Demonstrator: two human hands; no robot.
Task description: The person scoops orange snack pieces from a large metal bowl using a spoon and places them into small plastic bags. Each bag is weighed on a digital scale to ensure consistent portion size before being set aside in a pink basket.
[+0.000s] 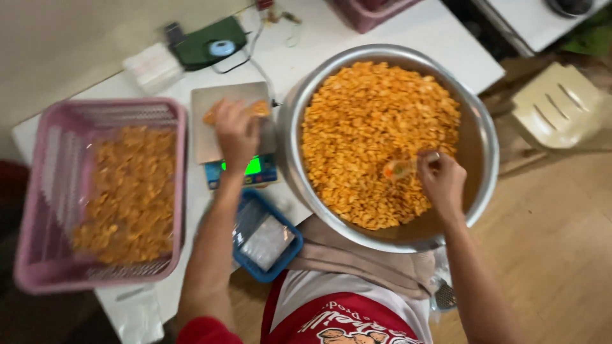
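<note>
A blue rectangular plastic tray (pixel 253 262) holding clear plastic bags sits at the near edge of the white table (pixel 456 48). At the far side lies a dark green pouch (pixel 203 43) with a roll of pale blue tape (pixel 222 48) on it, and just beside it a white stack of folded plastic (pixel 152 65). A thin black cable (pixel 258 64) runs across the tabletop. Off to the right, on the wooden floor (pixel 561 242), stands a cream plastic stool (pixel 558 105).

L hand (pixel 237 130): arm extended fwd, fingers curled | R hand (pixel 442 180): fingers pinched, wrist bent
</note>
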